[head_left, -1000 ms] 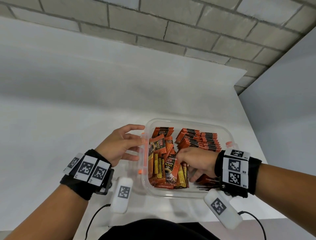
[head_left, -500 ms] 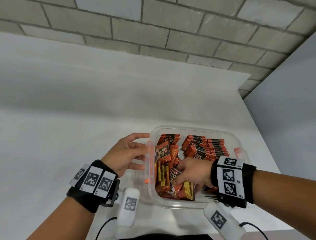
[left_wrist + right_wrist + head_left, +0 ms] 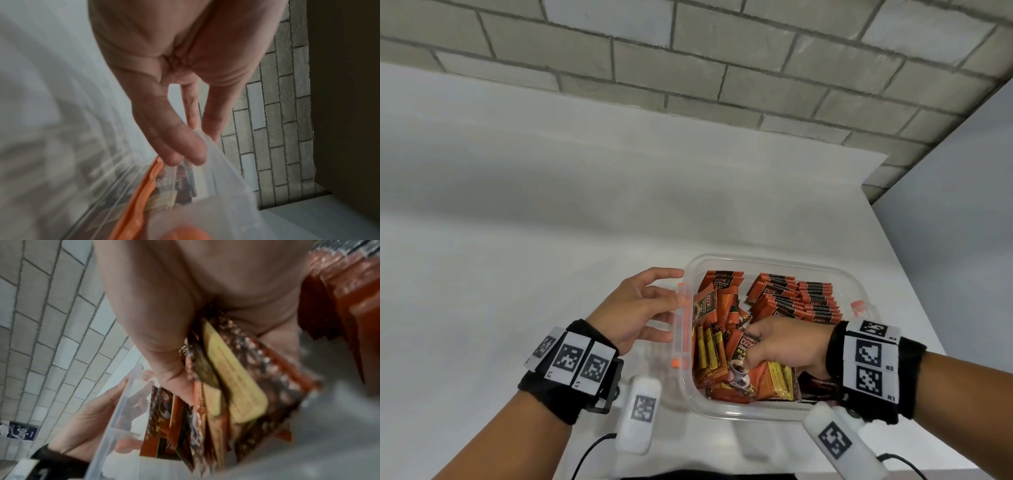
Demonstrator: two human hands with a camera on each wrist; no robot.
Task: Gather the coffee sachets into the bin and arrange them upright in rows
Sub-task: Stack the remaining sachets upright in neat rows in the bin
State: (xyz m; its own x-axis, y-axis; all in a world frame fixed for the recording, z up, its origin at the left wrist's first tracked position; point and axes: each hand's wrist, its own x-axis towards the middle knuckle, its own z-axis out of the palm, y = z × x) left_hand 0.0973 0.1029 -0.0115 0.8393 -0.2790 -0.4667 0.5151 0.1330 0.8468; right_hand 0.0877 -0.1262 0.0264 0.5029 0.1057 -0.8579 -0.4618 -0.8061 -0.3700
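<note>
A clear plastic bin (image 3: 767, 257) with orange latches stands on the white table. A tight row of upright orange coffee sachets (image 3: 803, 301) fills its back right. Loose orange and yellow sachets (image 3: 709, 349) lean in a jumble at its left and front. My right hand (image 3: 760, 346) is inside the bin and grips a bundle of sachets (image 3: 236, 386), with the thumb (image 3: 164, 363) pressed on one side. My left hand (image 3: 654, 305) rests with straight fingers (image 3: 180, 146) against the outside of the bin's left wall (image 3: 216, 178) and holds nothing.
The white table (image 3: 517, 308) stretches left and behind the bin. A brick wall (image 3: 688, 68) runs along the back. The table's right edge (image 3: 914, 291) lies close to the bin. An orange latch (image 3: 139, 194) sits on the wall under my left fingers.
My right hand has shifted a little to the left inside the bin and closed round a bundle of sachets. My left hand has stayed at the left wall.
</note>
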